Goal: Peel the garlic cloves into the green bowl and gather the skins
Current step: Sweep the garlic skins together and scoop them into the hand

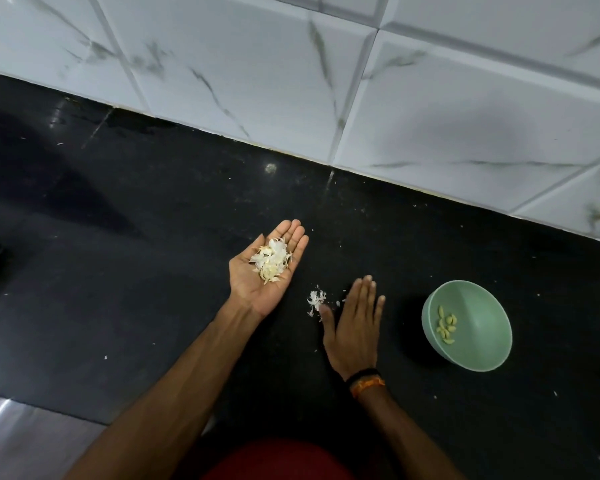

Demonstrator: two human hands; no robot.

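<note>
**Desk:** What's the frame, and where does the job stand?

**Photographer:** A person works at a black countertop [153, 237] under a marble-look tiled wall [326, 81]. The left hand [264, 271] lies palm up, fingers relaxed and apart from any grip, cradling a heap of garlic skins [272, 259]. The right hand [355, 327] stands on edge on the counter, fingers straight and held together, clamped on nothing, just beside a small loose pile of skins [316, 299] near its thumb.

**Desk:** And the garlic itself?

**Photographer:** The peeled cloves [445, 325] sit together inside the green bowl [482, 344], which rests on the counter to the right of the right hand, apart from it. No unpeeled cloves are visible, so peeling looks done. This appears to be the gathering step, mostly complete.

**Desk:** What does the next move call for?

**Photographer:** By my reading, the flat right hand needs to sweep or pick up that last pile and bring it to the cupped left palm, which should stay level so the light skins don't slide off. A few tiny flecks lie scattered across the counter; they may want a second pass. An orange and black band [366, 381] circles the right wrist.
</note>
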